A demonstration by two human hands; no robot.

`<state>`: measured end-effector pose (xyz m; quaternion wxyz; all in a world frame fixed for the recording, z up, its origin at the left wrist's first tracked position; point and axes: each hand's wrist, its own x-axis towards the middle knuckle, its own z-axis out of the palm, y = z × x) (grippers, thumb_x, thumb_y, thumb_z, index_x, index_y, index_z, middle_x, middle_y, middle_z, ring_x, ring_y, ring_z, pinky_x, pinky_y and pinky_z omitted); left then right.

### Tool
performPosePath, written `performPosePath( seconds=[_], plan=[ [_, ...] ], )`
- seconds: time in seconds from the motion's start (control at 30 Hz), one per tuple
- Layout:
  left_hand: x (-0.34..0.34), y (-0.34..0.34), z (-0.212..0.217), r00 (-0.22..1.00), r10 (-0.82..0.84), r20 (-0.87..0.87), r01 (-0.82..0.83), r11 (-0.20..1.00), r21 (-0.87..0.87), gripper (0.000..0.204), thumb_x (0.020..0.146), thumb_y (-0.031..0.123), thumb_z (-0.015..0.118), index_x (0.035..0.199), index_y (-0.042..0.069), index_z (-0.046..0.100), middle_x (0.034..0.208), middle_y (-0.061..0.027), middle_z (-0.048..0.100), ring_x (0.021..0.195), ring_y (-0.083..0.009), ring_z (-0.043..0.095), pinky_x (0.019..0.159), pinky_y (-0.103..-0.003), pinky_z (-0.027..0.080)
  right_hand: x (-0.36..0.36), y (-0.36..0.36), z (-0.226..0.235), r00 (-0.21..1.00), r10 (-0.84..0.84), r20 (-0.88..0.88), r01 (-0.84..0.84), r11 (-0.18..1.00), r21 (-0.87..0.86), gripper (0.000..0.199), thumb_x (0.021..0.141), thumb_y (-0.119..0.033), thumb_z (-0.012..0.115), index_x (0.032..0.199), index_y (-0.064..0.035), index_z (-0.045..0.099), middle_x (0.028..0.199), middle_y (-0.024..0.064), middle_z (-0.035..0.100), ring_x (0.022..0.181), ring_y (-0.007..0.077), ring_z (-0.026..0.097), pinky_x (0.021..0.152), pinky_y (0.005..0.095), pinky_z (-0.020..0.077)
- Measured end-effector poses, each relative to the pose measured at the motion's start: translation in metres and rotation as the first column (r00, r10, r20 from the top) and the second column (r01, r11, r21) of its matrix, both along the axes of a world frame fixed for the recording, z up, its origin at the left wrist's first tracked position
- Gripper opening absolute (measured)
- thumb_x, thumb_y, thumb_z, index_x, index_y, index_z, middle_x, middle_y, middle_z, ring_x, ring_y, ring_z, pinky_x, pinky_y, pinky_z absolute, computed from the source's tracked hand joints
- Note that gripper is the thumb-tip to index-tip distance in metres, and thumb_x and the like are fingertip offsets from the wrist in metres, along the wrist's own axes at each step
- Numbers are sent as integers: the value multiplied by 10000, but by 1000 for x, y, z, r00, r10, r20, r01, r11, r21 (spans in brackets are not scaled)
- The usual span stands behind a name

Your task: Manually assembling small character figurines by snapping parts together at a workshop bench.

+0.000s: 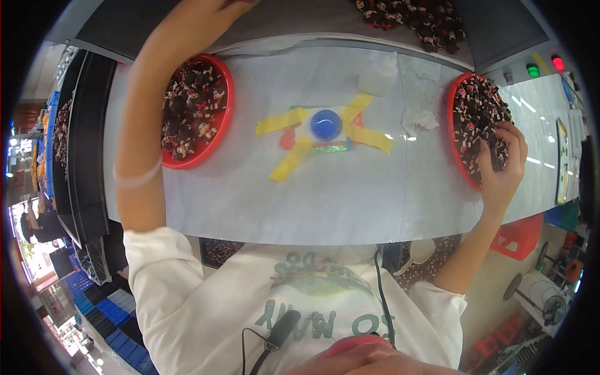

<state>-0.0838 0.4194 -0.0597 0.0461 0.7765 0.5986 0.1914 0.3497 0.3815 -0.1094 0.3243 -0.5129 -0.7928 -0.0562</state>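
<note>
The white sleeves [187, 294] lay nearest. The right hand [500, 164] curled its fingers on figurines in the right red tray [452, 103]; light pinching seemed wise. The left hand [215, 7] reached far, fingers unseen.

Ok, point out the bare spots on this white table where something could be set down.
Bare white sheet runs along the near edge, below the blue dish taped with yellow strips. A smaller patch lies between the left red tray and the tape. It is crowded near the squeeze bottle, crumpled tissue and right red tray, where the right hand rests.
</note>
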Motion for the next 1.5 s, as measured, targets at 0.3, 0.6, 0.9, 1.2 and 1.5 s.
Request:
performPosePath(
  seconds=[0.3, 0.6, 0.9, 1.2, 1.5],
  plan=[
    [-3, 105, -62, 986, 98, -132, -90, 994, 65, 208, 818, 124, 551, 1001, 30, 585, 958, -166, 608, 914, -298, 570, 821, -355, 448, 13, 7, 0, 889, -35, -457, -27, 991, -128, 366, 800, 28, 505, 1164, -1, 535, 1075, 69, 592, 938, 138, 547, 837, 281, 431],
    [17, 2, -11, 939, -24, 342, 125, 953, -276, 255, 856, 177, 549, 1069, 45, 595, 997, -61, 611, 859, -151, 569, 776, -263, 438, 16, -24, 8, 585, -103, -804, -203, 942, -268, 246, 839, 13, 495, 1083, 25, 522, 1024, 112, 588, 870, 146, 550, 780, 251, 435],
    [45, -158, -12, 626, 56, 778, 370, 857, -360, 238, 685, 54, 733, 898, -5, 645, 960, -100, 544, 819, -152, 554, 701, -257, 472, -21, -35, 6, 706, -30, -708, -329, 871, -364, 277, 797, -37, 582, 1056, 57, 557, 1094, 141, 567, 980, 177, 536, 851, 260, 396],
    [83, -206, -75, 207, 132, 969, 412, 887, -209, 343, 649, -7, 750, 967, 3, 622, 954, -77, 565, 836, -149, 554, 710, -257, 463, -75, -24, 0, 608, 39, -793, -610, 663, -435, 314, 743, 16, 596, 1052, 53, 554, 1085, 160, 585, 920, 174, 569, 787, 252, 435],
    [111, -208, -94, -18, 264, 964, 363, 900, -240, 307, 683, -24, 721, 971, -15, 613, 1000, -114, 549, 856, -175, 566, 714, -274, 483, -127, -15, 5, 653, 95, -751, -654, 571, -496, 220, 816, 44, 558, 1033, 73, 572, 1042, 135, 595, 885, 156, 587, 796, 257, 481]
  ],
)
